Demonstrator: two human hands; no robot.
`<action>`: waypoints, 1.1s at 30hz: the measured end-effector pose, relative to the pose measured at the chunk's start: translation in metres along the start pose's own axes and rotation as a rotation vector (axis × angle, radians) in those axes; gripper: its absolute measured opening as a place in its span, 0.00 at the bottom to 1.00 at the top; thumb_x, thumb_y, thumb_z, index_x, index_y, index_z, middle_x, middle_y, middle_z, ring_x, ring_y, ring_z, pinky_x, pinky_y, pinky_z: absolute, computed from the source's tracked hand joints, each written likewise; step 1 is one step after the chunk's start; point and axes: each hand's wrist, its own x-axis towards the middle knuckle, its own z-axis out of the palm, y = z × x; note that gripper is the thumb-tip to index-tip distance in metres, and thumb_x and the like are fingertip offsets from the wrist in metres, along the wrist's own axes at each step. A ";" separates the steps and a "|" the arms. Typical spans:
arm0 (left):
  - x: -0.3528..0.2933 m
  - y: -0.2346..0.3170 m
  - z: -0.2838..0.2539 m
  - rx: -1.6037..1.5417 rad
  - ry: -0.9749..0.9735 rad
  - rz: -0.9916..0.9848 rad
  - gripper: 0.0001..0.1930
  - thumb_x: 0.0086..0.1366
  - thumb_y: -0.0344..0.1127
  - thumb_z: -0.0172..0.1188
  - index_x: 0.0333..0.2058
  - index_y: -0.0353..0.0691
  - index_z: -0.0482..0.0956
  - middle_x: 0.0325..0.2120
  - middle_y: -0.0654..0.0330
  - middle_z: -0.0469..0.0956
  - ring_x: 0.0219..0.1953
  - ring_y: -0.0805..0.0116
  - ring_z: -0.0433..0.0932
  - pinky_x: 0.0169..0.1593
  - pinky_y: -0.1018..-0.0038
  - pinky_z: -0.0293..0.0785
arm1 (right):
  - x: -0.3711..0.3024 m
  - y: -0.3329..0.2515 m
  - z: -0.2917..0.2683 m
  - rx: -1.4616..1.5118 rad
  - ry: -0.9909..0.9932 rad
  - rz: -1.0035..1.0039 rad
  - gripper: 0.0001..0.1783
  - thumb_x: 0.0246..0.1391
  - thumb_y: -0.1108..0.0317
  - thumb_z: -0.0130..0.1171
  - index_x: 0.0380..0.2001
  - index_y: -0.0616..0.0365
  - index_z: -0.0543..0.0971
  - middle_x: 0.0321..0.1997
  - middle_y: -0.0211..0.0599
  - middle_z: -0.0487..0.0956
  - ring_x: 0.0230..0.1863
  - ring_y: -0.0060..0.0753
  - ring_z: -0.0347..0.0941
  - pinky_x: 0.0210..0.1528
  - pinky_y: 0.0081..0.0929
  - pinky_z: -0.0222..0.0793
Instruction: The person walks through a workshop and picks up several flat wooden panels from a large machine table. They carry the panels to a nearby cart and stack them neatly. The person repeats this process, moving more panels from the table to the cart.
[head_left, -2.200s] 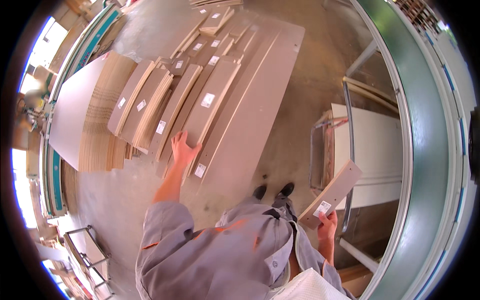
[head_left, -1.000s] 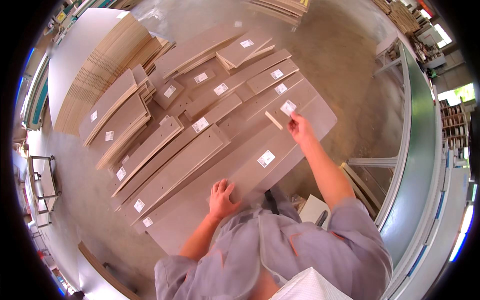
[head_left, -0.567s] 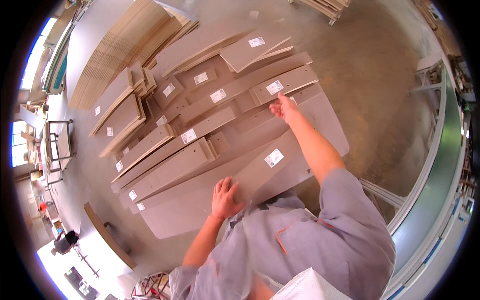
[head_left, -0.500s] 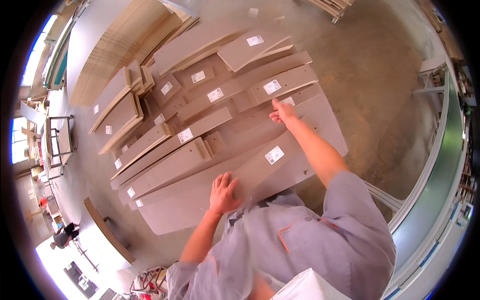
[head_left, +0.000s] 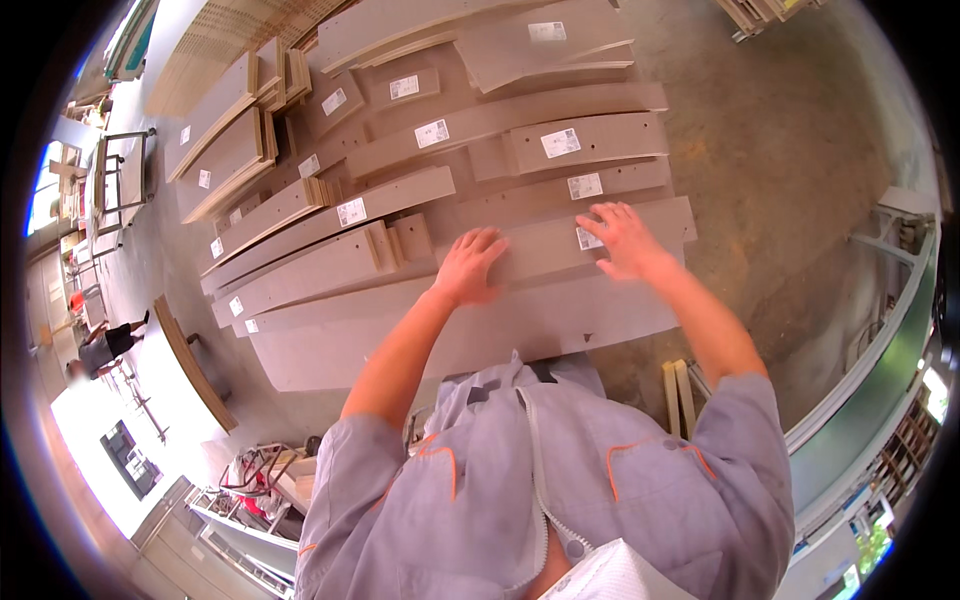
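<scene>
Standing far off at the left, another person (head_left: 100,350) is working on the floor. Nearer in, you are pressing your left hand (head_left: 468,266) flat, fingers (head_left: 487,240) spread open and gripping nothing, on a long brown board (head_left: 540,250) lying across the near side of the board pile (head_left: 330,215). Your right hand (head_left: 622,242) is resting on the same board further right, fingers open too, just beside its white label (head_left: 590,238). Beyond it, bare concrete floor (head_left: 790,170) is showing at the right.
</scene>
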 end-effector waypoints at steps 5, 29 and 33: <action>0.013 0.001 0.011 0.063 -0.003 -0.117 0.36 0.43 0.40 0.66 0.54 0.44 0.65 0.58 0.53 0.59 0.62 0.52 0.55 0.62 0.59 0.54 | 0.014 0.014 0.005 0.002 0.002 0.023 0.38 0.36 0.63 0.67 0.55 0.48 0.68 0.58 0.44 0.63 0.62 0.45 0.56 0.65 0.40 0.49; -0.342 0.016 0.095 -0.512 0.128 -1.069 0.24 0.59 0.49 0.53 0.45 0.34 0.73 0.46 0.45 0.72 0.50 0.48 0.70 0.54 0.62 0.65 | 0.033 -0.127 0.059 0.222 0.235 -0.010 0.35 0.39 0.66 0.63 0.55 0.54 0.68 0.64 0.44 0.58 0.65 0.49 0.53 0.64 0.43 0.51; -0.440 0.002 0.119 -0.710 0.227 -1.336 0.25 0.62 0.52 0.46 0.32 0.32 0.78 0.31 0.42 0.77 0.38 0.44 0.76 0.44 0.59 0.70 | 0.056 -0.268 0.095 0.266 0.048 -0.238 0.34 0.40 0.64 0.62 0.55 0.54 0.68 0.64 0.45 0.60 0.64 0.48 0.55 0.64 0.42 0.53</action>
